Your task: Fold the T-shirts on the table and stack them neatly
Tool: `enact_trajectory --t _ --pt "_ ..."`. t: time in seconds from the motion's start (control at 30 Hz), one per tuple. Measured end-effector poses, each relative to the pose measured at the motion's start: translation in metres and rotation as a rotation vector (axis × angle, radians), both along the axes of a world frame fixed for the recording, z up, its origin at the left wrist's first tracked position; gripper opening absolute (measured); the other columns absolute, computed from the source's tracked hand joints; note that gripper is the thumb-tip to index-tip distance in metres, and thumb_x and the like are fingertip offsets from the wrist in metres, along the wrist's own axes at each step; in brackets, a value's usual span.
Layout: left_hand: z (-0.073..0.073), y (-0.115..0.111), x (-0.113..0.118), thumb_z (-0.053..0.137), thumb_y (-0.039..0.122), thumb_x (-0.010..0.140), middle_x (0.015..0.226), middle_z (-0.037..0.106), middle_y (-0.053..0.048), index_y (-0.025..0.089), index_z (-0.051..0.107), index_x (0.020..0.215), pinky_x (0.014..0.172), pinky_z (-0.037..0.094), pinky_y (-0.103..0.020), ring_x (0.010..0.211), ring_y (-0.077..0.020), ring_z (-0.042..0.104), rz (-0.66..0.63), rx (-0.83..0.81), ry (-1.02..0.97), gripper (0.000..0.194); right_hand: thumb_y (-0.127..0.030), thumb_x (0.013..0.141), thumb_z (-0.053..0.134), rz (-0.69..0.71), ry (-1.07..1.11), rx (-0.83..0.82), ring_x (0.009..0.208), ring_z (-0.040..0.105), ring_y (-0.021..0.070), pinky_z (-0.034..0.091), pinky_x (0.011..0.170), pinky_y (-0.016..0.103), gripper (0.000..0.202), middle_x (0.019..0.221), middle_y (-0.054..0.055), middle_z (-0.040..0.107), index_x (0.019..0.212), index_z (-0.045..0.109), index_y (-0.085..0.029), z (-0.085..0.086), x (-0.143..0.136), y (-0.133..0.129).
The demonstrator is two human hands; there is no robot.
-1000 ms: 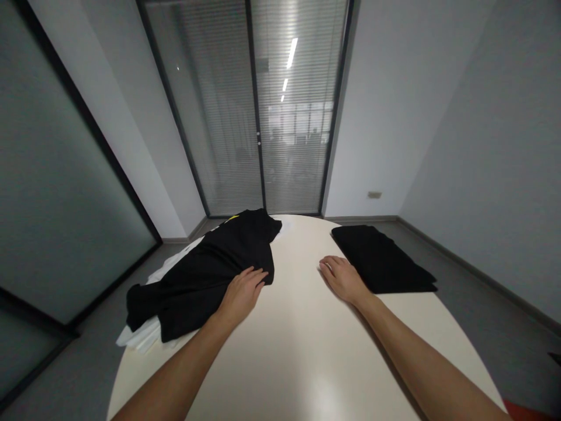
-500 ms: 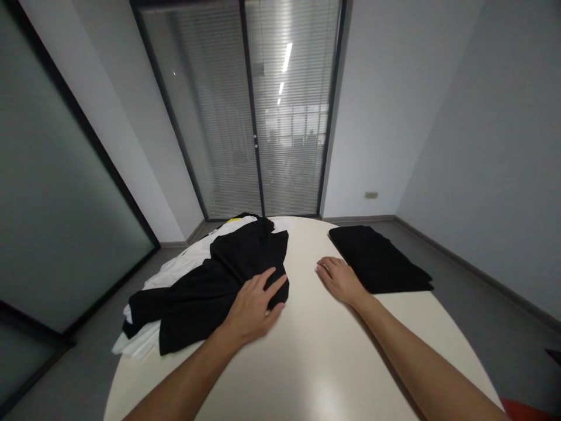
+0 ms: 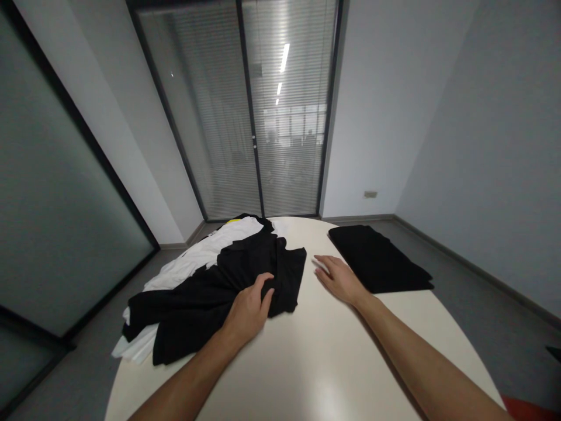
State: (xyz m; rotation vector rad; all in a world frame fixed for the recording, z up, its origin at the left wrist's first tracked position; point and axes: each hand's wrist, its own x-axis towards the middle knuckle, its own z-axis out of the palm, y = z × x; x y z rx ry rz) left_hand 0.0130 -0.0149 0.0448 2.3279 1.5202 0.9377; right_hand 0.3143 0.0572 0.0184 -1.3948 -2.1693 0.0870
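Observation:
A rumpled black garment (image 3: 193, 316) lies on the left of the table, partly over white clothing (image 3: 193, 263). My left hand (image 3: 248, 307) is on the black garment near its right part, with thumb and fingers curled in on the cloth; the fingertips are partly lost against the dark fabric. My right hand (image 3: 339, 280) rests low over the tabletop with its fingers stretched out and nothing in them. Just beyond its wrist lies a neatly folded black cloth item (image 3: 377, 260), close to the forearm.
The round white table (image 3: 307, 362) carries all the clothing. A bit of yellow (image 3: 233, 220) shows at the far end of the white pile. Behind stand glass doors (image 3: 289, 164) with blinds, and a red object (image 3: 526, 409) shows at the lower right.
The black garment's right part has spread out farther to the right. My left hand has shifted slightly left, its spread fingers now curled. My right hand has barely moved.

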Motion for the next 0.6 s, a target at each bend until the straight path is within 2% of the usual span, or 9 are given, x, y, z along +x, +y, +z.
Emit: enact_trajectory --t 0.1,0.17,0.23,0.3,0.37,0.43,0.5,0.6 --pt "0.004 0.004 -0.006 0.042 0.017 0.1 0.123 0.067 -0.009 0.024 0.058 0.126 0.096 0.053 -0.037 0.112 -0.0219 0.066 0.047 0.154 -0.06 0.031 -0.039 0.097 0.053 0.148 0.011 0.019 0.136 0.05 0.0296 0.041 0.113 0.05 0.054 0.148 0.014 0.053 0.148 0.05 -0.021 0.001 -0.003 -0.002" --pt "0.008 0.005 -0.01 0.043 0.008 0.094 0.13 0.063 -0.008 0.024 0.067 0.112 0.101 0.05 -0.043 0.12 -0.024 0.061 0.067 0.278 0.01 0.034 -0.039 0.095 0.057 0.215 -0.001 0.017 0.141 0.045 0.031 0.038 0.116 0.053 0.05 0.151 0.014 0.05 0.143 0.056 -0.023 0.002 -0.006 -0.004" --pt "0.013 0.003 -0.011 0.044 0.002 0.09 0.131 0.064 -0.007 0.025 0.071 0.1 0.106 0.045 -0.048 0.124 -0.026 0.057 0.002 0.35 0.117 0.036 -0.037 0.096 0.057 0.263 -0.014 0.009 0.144 0.042 0.0309 0.036 0.117 0.055 0.039 0.146 0.013 0.056 0.131 0.066 -0.024 0.004 -0.008 -0.006" --pt "0.016 -0.003 -0.006 0.046 0.002 0.089 0.127 0.068 -0.006 0.025 0.071 0.105 0.111 0.039 -0.051 0.124 -0.0247 0.057 -0.132 0.334 0.195 0.038 -0.035 0.096 0.056 0.297 -0.023 0.01 0.144 0.042 0.0293 0.034 0.118 0.055 0.029 0.137 0.012 0.063 0.118 0.072 -0.024 0.008 -0.01 -0.007" --pt "0.015 -0.01 0.002 0.051 0.011 0.092 0.129 0.068 -0.006 0.025 0.064 0.128 0.116 0.033 -0.052 0.124 -0.0236 0.058 -0.238 0.256 0.239 0.041 -0.033 0.096 0.057 0.315 -0.022 0.015 0.142 0.045 0.0276 0.033 0.119 0.054 0.024 0.128 0.011 0.069 0.111 0.073 -0.023 0.013 -0.012 -0.009" --pt "0.011 -0.016 0.011 0.062 0.031 0.091 0.14 0.061 -0.009 0.026 0.046 0.148 0.119 0.027 -0.055 0.126 -0.0268 0.056 -0.265 0.182 0.285 0.059 -0.031 0.096 0.056 0.329 -0.016 0.009 0.135 0.053 0.0259 0.034 0.119 0.052 0.02 0.12 0.009 0.072 0.106 0.073 -0.023 0.017 -0.014 -0.01" --pt "0.004 -0.018 0.017 0.07 0.047 0.086 0.149 0.053 -0.013 0.028 0.037 0.155 0.118 0.027 -0.058 0.13 -0.0311 0.053 -0.248 0.138 0.343 0.079 -0.03 0.098 0.054 0.352 -0.01 -0.005 0.124 0.062 0.0237 0.035 0.118 0.05 0.019 0.111 0.007 0.075 0.102 0.071 -0.024 0.019 -0.016 -0.01" --pt "-0.005 -0.015 0.019 0.068 0.046 0.089 0.153 0.048 -0.013 0.031 0.034 0.156 0.112 0.034 -0.054 0.132 -0.032 0.052 -0.183 0.113 0.387 0.076 -0.03 0.1 0.05 0.351 0.004 -0.025 0.114 0.065 0.0226 0.038 0.114 0.049 0.02 0.104 0.006 0.075 0.098 0.069 -0.023 0.021 -0.019 -0.011"
